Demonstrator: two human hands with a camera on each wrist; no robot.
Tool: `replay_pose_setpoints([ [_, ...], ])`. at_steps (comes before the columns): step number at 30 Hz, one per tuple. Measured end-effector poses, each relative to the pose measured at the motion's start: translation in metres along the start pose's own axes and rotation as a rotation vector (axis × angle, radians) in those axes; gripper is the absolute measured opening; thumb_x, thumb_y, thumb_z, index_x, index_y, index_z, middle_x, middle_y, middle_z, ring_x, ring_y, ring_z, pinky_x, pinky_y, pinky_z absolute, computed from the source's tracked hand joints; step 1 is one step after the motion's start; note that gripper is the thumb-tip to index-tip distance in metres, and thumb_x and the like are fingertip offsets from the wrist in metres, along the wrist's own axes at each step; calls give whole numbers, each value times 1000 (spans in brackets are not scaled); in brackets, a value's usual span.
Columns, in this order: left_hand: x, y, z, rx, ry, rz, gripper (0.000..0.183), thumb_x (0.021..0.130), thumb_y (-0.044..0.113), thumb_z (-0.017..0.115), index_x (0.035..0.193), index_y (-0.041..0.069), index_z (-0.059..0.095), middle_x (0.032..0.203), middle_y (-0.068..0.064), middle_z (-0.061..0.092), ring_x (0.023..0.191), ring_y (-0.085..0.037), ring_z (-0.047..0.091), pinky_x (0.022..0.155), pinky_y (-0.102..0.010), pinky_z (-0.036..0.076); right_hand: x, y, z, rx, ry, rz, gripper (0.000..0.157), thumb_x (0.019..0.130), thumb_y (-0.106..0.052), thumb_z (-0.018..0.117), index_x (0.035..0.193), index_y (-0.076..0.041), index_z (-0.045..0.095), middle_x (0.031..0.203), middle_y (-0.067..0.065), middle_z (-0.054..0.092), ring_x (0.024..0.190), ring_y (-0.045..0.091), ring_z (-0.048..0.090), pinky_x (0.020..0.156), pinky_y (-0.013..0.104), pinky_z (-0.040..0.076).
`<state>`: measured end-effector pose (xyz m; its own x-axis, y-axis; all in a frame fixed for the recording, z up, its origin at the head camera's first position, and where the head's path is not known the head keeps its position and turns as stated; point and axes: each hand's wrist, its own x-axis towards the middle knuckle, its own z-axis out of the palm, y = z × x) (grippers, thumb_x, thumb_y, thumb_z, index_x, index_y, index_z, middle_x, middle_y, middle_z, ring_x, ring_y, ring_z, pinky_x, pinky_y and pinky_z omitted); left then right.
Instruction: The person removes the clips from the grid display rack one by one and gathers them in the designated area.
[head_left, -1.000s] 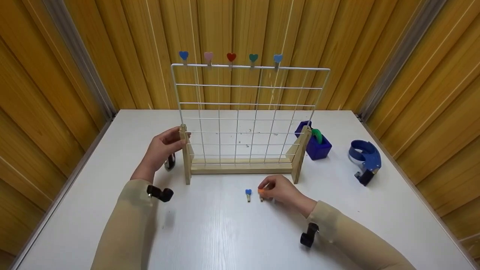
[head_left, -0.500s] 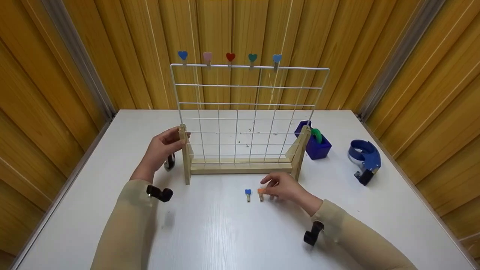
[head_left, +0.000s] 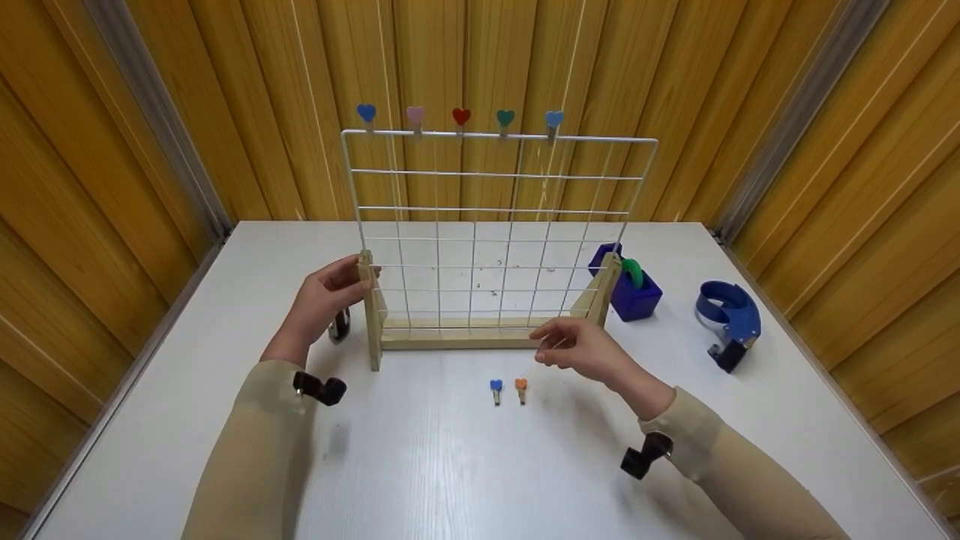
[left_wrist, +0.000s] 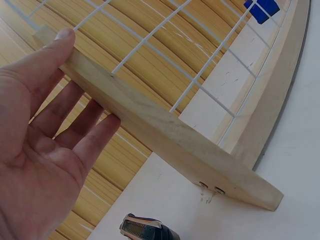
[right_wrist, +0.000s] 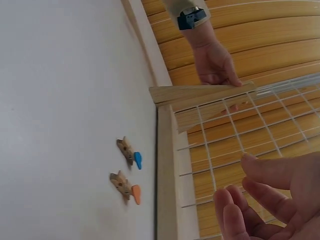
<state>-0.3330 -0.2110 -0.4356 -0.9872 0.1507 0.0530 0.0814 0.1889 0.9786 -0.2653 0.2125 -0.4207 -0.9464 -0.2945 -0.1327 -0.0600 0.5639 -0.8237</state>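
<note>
My left hand [head_left: 324, 296] grips the left wooden upright [left_wrist: 165, 125] of a white wire grid rack [head_left: 495, 175], thumb on one side and fingers on the other. Above the table, by the right end of the rack's wooden base bar [head_left: 450, 342], hovers my right hand [head_left: 581, 349], bent fingers apart from the thumb and nothing between them. Two small heart clothespins, one blue [head_left: 496, 385] and one orange [head_left: 521, 385], lie side by side on the white table in front of the rack. Along the top wire stand several more heart clothespins, including a red one [head_left: 461, 116].
Behind the right upright sits a purple-blue tape dispenser [head_left: 636, 300] with a green roll. Farther right lies a blue packing-tape dispenser [head_left: 739, 319]. A small black object [left_wrist: 147, 227] is near the left upright. Wood-patterned walls [head_left: 465, 60] enclose the table.
My right hand has let go of the orange clothespin and risen away to the back right. That clothespin stays on the table beside the blue one. My left hand has not moved.
</note>
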Motion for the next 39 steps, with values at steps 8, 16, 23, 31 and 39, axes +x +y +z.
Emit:
replay_pose_setpoints([
  [8,0,0,0,-6,-1,6,62,96,35,73,153,24,50,145,-3,64,128,-14,61,106,-25,53,-8,-36,-28,15,63,-67,34,93,-19,77,125,-10,71,111,11,72,94,19,66,83,23,57],
  [16,1,-2,0,-27,8,19,59,97,30,74,151,21,53,144,-6,64,124,-12,61,99,-19,55,-15,-74,-56,69,134,-231,35,94,-13,75,127,-4,68,112,13,71,95,15,68,81,20,59],
  [23,1,-2,0,-11,4,12,60,96,33,74,152,22,52,145,-6,63,125,-12,61,101,-20,54,-19,-109,-77,82,207,-292,36,96,-19,74,129,-6,68,116,9,72,98,13,71,85,22,59],
  [31,0,-2,1,0,8,11,60,95,36,74,151,25,53,144,-3,65,128,-15,60,110,-30,51,-17,-142,-100,166,274,-428,33,96,-17,73,126,-4,68,110,-3,74,99,15,71,86,23,60],
  [39,1,-3,1,-7,9,22,59,95,35,75,150,25,54,143,-3,65,128,-14,61,109,-30,52,-4,-167,-120,297,309,-577,28,94,-10,75,121,-5,72,109,2,76,96,17,71,83,21,58],
])
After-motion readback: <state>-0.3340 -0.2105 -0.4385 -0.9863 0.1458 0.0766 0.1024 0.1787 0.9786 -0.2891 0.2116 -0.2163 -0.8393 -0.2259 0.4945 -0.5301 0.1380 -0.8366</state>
